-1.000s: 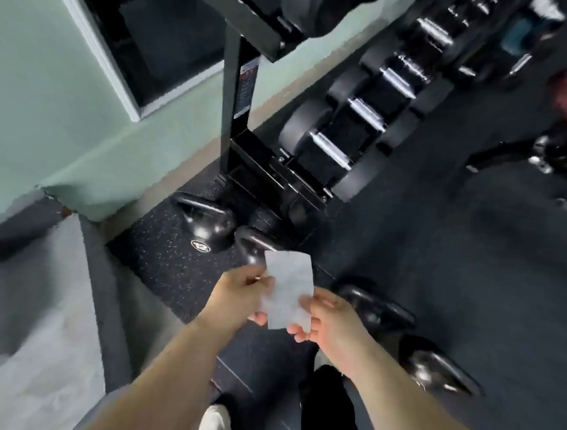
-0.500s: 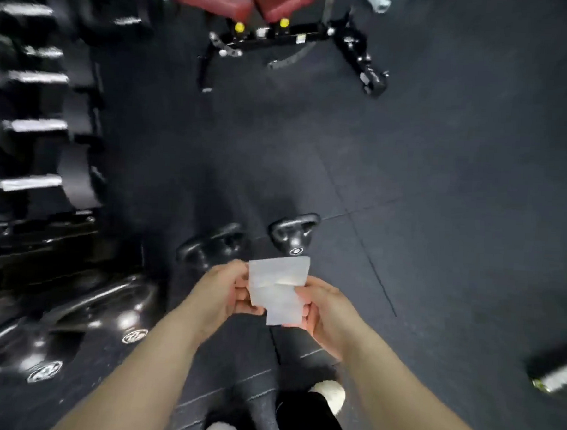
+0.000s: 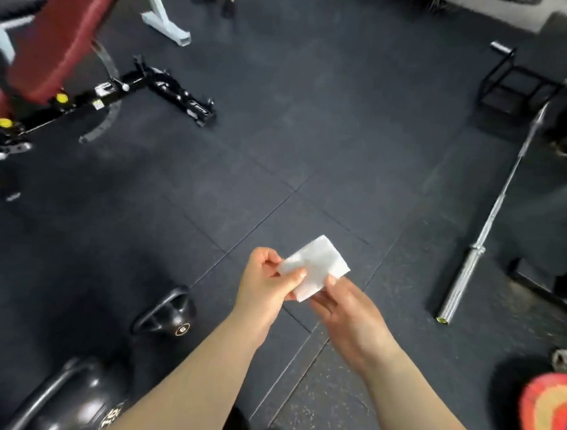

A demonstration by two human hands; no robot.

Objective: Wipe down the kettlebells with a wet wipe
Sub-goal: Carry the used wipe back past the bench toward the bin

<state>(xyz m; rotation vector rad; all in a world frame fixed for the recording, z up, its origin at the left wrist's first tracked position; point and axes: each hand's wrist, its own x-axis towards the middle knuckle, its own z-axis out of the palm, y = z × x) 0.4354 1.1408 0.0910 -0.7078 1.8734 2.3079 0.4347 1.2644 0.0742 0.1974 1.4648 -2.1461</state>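
Fingers (image 3: 265, 256) of the left hand (image 3: 265, 279) are curled and clamped on the left edge of the folded white wet wipe (image 3: 317, 264), which is held in the air above the dark floor (image 3: 312, 134). Its near edge is pinched between thumb and fingers of the right hand (image 3: 349, 313). A small kettlebell (image 3: 168, 317) is seen at 8 o'clock from the wet wipe, apart from it, and a larger kettlebell (image 3: 75, 401) at 7 o'clock. A barbell (image 3: 484, 238) is laid at 3 o'clock, and a red bench (image 3: 65, 35) is seen at 10 o'clock.

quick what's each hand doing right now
Left hand: pinching the wet wipe at its left edge.
Right hand: pinching the same wet wipe at its lower right edge.
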